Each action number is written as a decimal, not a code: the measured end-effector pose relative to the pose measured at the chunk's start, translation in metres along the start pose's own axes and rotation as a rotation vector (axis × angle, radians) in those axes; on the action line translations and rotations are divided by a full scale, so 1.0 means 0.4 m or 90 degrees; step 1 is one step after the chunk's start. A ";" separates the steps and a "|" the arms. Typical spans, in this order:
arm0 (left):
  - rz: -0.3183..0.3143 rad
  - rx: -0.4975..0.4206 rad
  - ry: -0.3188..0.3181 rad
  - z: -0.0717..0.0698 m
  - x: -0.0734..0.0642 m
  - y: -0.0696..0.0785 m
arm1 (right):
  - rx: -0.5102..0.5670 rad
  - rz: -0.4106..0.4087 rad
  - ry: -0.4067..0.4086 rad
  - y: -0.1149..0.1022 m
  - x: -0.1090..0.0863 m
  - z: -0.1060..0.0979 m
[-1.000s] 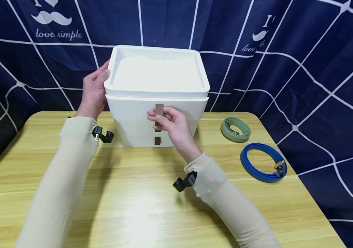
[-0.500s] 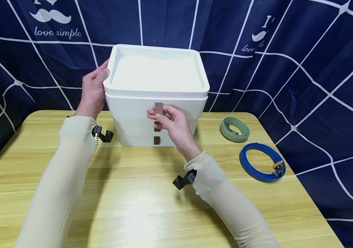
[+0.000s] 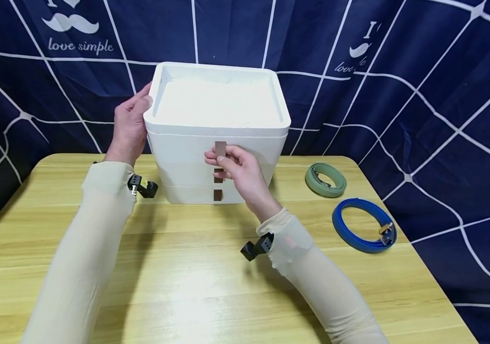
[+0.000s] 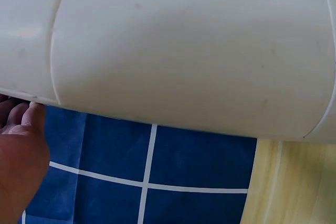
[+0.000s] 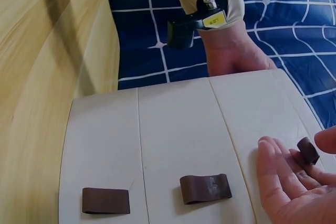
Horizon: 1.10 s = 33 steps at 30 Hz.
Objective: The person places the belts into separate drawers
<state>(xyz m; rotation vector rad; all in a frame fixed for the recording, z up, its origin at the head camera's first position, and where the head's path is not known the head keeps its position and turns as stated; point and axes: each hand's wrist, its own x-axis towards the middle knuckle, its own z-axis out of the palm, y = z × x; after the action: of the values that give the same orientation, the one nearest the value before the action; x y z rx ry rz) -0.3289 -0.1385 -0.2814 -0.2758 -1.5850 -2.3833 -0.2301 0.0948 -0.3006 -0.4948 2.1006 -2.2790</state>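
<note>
A white plastic drawer unit (image 3: 219, 102) with a rimmed, tray-like top stands at the back of the table. My left hand (image 3: 128, 124) holds its left side near the top, thumb at the rim; in the left wrist view, the fingertips go out of sight behind the unit's edge. At the front, my right hand (image 3: 245, 172) pinches the uppermost brown pull tab (image 5: 308, 150) between thumb and fingers. Below it are the middle pull tab (image 5: 205, 188) and the bottom pull tab (image 5: 105, 201), each on its own drawer front.
On the right of the wooden table (image 3: 184, 277) lie a coiled green belt (image 3: 326, 179) and, nearer to me, a coiled blue belt (image 3: 363, 225) with a gold-coloured buckle. A dark blue curtain (image 3: 232, 33) with white lines hangs behind and to the right.
The top drawer front has moved slightly back, narrowing the gap beneath the unit's top, and my right hand has gone with its tab. My left hand keeps its place.
</note>
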 end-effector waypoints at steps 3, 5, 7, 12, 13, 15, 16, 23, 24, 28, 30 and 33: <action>0.001 -0.005 0.000 -0.002 0.000 -0.001 | 0.001 0.006 -0.006 0.002 0.001 -0.004; -0.002 -0.009 0.000 -0.002 0.000 -0.001 | -0.007 0.016 -0.009 0.004 0.001 -0.012; -0.005 -0.010 0.001 -0.003 0.000 -0.001 | -0.017 0.035 -0.014 0.009 0.000 -0.021; -0.003 -0.006 0.002 -0.004 0.000 0.000 | -0.071 0.098 -0.041 0.034 -0.004 -0.052; -0.003 -0.005 0.002 -0.003 0.000 0.001 | -0.084 0.110 -0.046 0.040 -0.005 -0.057; -0.003 -0.006 0.003 -0.002 0.000 0.002 | -0.115 0.131 -0.047 0.049 -0.009 -0.066; -0.003 -0.007 0.003 -0.002 0.001 0.002 | -0.132 0.144 -0.042 0.053 -0.010 -0.069; 0.000 -0.016 0.002 0.001 0.004 0.001 | -0.174 0.240 0.000 0.075 -0.015 -0.076; 0.000 -0.018 0.001 0.002 0.004 0.001 | -0.164 0.248 0.001 0.078 -0.015 -0.076; -0.003 -0.021 -0.001 0.001 0.007 0.002 | -0.109 0.260 -0.007 0.090 -0.016 -0.069; -0.008 -0.019 0.000 0.000 0.007 0.003 | -0.070 0.268 -0.004 0.098 -0.017 -0.063; -0.012 -0.016 0.003 -0.003 0.004 0.002 | -0.030 0.285 0.002 0.111 -0.021 -0.053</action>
<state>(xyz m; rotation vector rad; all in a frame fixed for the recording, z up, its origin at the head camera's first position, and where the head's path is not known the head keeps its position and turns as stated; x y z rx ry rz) -0.3303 -0.1402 -0.2806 -0.2618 -1.5634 -2.4181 -0.2363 0.1126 -0.3469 -0.0112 2.0149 -1.9790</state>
